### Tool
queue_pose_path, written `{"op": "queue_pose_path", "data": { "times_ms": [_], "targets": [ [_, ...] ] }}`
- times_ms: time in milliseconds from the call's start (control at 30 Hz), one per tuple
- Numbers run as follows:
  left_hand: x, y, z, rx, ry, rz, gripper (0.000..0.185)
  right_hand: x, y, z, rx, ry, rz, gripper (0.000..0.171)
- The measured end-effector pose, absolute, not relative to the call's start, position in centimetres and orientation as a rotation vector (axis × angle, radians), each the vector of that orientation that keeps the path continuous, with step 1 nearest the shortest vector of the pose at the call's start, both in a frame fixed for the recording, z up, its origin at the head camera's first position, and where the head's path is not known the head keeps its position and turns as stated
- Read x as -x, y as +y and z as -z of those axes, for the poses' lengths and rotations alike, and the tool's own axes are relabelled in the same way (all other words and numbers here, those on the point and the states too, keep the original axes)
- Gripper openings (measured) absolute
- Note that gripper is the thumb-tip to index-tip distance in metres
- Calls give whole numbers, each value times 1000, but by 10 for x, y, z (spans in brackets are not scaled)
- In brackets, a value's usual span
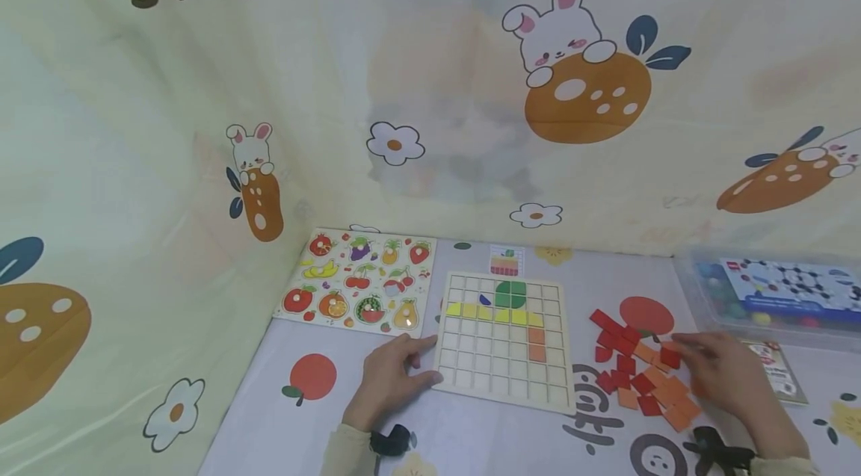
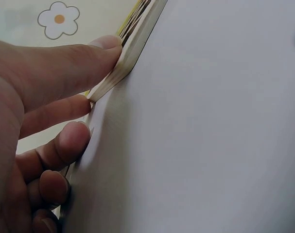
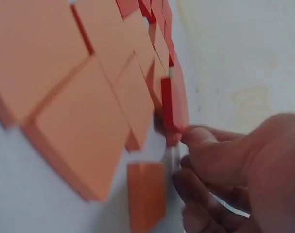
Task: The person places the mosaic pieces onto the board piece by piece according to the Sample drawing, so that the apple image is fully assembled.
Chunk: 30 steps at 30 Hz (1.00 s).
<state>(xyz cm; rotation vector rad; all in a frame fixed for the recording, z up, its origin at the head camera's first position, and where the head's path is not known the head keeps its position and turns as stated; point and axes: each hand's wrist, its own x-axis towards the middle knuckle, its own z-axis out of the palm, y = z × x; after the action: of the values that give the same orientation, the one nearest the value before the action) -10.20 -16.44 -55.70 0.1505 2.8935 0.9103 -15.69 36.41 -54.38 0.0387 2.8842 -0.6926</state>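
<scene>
On the table [image 1: 511, 439], a wooden grid board [image 1: 501, 338] lies between the two hands. Its upper rows hold green and yellow tiles, with two orange ones lower down on its right part. Left hand [image 1: 390, 379] rests at the board's near left edge; the wrist view shows its straight fingers [image 2: 74, 73] pressing against that edge, holding nothing. To the right of the board is a loose heap of red and orange tiles [image 1: 639, 371] lying flat. Right hand [image 1: 723, 371] is over the heap's right side, and its fingertips [image 3: 198, 136] pinch a red tile [image 3: 174, 104] at the heap's edge, with orange tiles just beside it. Behind the left hand lies a fruit puzzle [image 1: 359, 282]. A clear box [image 1: 773, 297] stands at the far right, near the wall
</scene>
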Motion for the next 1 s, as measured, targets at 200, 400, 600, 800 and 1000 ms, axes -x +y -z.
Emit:
{"op": "queue_pose_path", "data": {
  "times_ms": [200,400,600,800,1000],
  "targets": [
    [101,-163,557,-147,2901,-900,61,153,368,543,-29,2884,673,38],
    [101,-164,558,-153,2910,-892,61,152,372,546,-41,2862,720,54],
    [100,-164,557,-158,2916,-897,61,154,372,549,-2,2828,761,59],
    [100,-164,557,-153,2912,-900,61,156,370,546,-78,2832,754,62],
    [101,-163,556,-134,2898,-902,61,152,366,546,-235,2871,824,67]
  ]
}}
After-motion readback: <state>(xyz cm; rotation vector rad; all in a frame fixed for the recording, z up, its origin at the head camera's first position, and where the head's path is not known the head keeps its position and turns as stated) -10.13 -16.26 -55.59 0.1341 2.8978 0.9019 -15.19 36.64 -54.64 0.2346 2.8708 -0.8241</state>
